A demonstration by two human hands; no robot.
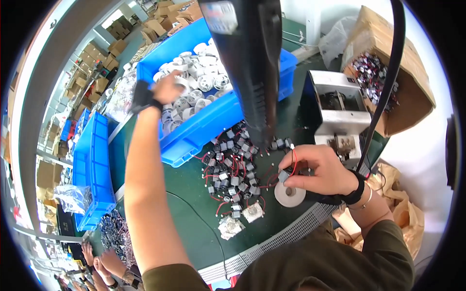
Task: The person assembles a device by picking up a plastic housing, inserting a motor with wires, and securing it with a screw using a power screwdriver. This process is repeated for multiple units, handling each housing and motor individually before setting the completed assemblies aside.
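Observation:
My left hand is over the blue bin, which is heaped with round white plastic cups. Its fingers, smeared by motion, close about one white plastic cup. At the right, my right hand pinches a small grey motor between thumb and fingers, a red wire rising from it. Just below that motor a white ring-shaped disc lies on the green table. A pile of similar motors with red wires spreads left of my right hand.
A black tool body hangs in front of the bin. A metal fixture stands at the right, beside a tilted cardboard box of small parts. Another blue bin is at the left; co-workers' hands show lower left.

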